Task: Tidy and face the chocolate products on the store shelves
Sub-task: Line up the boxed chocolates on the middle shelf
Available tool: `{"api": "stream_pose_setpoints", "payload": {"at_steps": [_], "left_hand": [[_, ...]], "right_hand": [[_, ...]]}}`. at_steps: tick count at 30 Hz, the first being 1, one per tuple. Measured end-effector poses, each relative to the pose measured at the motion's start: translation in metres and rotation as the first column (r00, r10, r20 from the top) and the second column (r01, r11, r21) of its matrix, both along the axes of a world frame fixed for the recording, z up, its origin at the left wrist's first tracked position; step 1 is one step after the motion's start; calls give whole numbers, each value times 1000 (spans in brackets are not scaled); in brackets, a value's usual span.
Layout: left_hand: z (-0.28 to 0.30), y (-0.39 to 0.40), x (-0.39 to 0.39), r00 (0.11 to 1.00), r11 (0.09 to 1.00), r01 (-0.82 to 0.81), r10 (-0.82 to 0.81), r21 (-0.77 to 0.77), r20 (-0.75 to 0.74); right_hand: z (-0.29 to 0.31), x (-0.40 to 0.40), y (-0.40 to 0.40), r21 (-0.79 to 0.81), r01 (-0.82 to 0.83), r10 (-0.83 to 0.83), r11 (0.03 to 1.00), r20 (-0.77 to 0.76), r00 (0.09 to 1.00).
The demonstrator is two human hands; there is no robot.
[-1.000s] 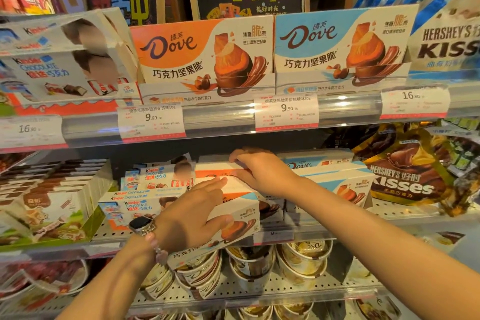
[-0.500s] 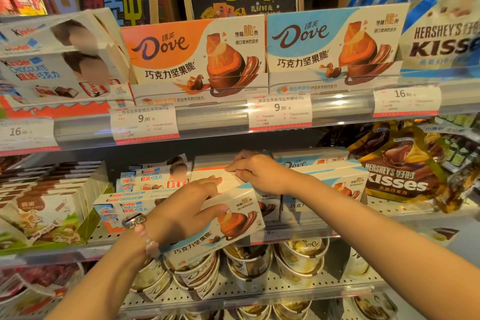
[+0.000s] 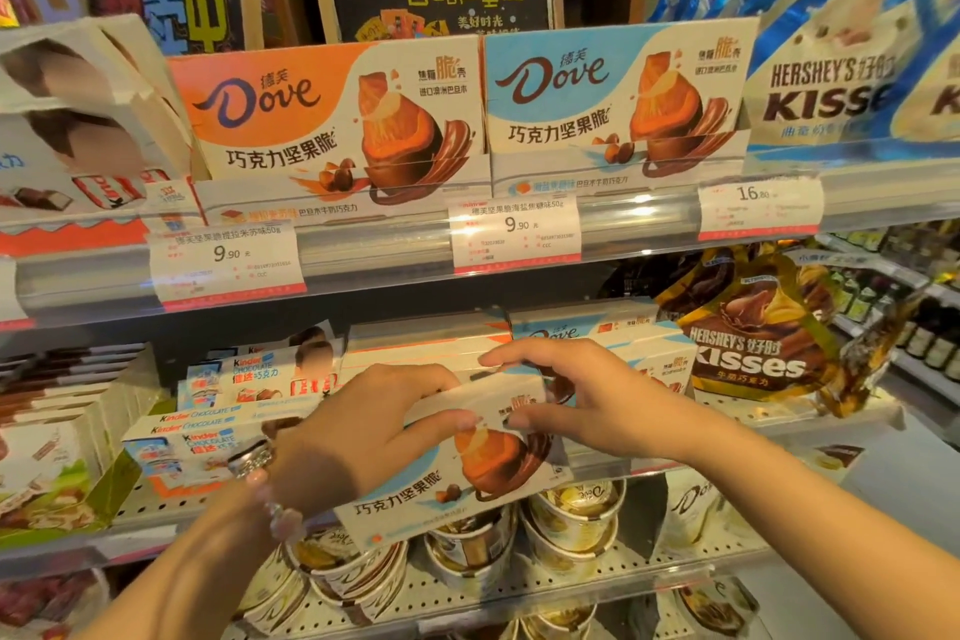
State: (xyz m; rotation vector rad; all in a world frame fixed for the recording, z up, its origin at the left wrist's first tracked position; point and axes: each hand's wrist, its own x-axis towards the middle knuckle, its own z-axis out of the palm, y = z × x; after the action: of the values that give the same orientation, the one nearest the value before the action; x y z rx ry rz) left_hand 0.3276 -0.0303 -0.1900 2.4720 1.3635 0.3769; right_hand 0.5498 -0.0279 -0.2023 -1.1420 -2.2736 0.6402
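Both hands are holding a blue-and-white Dove chocolate box (image 3: 457,473) at the near edge of the middle shelf (image 3: 753,418) — tilted, its left end lower. The left hand (image 3: 358,437) is gripping its left half, thumb on the front; the right hand (image 3: 587,395) is pinching its upper right edge — Kinder Chocolate boxes (image 3: 208,437) lying just to the left.

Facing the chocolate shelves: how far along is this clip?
Done: the top shelf's orange Dove box and blue Dove box stand facing front. In hand: left hand and right hand hold a tilted Dove box off the middle shelf. Left: seating it, and straightening the Kinder boxes.
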Motion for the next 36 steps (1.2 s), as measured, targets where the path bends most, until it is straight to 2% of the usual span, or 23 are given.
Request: {"api": "stream_pose_setpoints", "payload": {"at_steps": [4,7,9,10,12,13,15,20,23,25,28,33,36], "left_hand": [[4,1,1,997,992,-70,73,-106,18],[3,3,-2,985,991,-18,40,-129,169],[-1,6,-1,971,990,11,23,-139,238],[-3,8,1,968,990,14,21,-138,251],[-8,11,8,965,992,40,-7,-123,261],[-10,13,13,966,991,60,-28,-117,258],[-13,15,21,968,991,102,-80,-84,239],[-17,17,35,958,982,123,-155,142,242],[-20,22,34,933,994,71,-96,84,347],[-22,33,32,965,999,31,-41,41,258],[-27,54,39,999,997,3,-7,81,52],[-36,71,58,993,989,116,-118,92,15],[-43,74,65,996,987,77,-81,144,21]], "right_hand": [[1,32,-6,-28,31,-34,999,-116,993],[0,54,-8,-116,50,-76,992,-232,970],[-1,64,-9,-141,56,-88,988,-234,968],[-1,67,-9,-105,68,-87,992,-185,979],[2,68,-10,75,94,-97,993,44,994],[3,65,-11,170,88,-116,981,161,980],[7,56,-13,301,52,-146,952,299,943],[12,50,-19,340,56,-180,939,345,921],[13,65,-22,419,59,-188,906,275,943],[13,77,-26,441,102,-199,892,179,964],[13,87,-31,493,139,-191,859,56,980],[8,87,-32,654,214,-204,726,-92,975],[-2,90,-24,701,282,-267,655,-134,954]]}}
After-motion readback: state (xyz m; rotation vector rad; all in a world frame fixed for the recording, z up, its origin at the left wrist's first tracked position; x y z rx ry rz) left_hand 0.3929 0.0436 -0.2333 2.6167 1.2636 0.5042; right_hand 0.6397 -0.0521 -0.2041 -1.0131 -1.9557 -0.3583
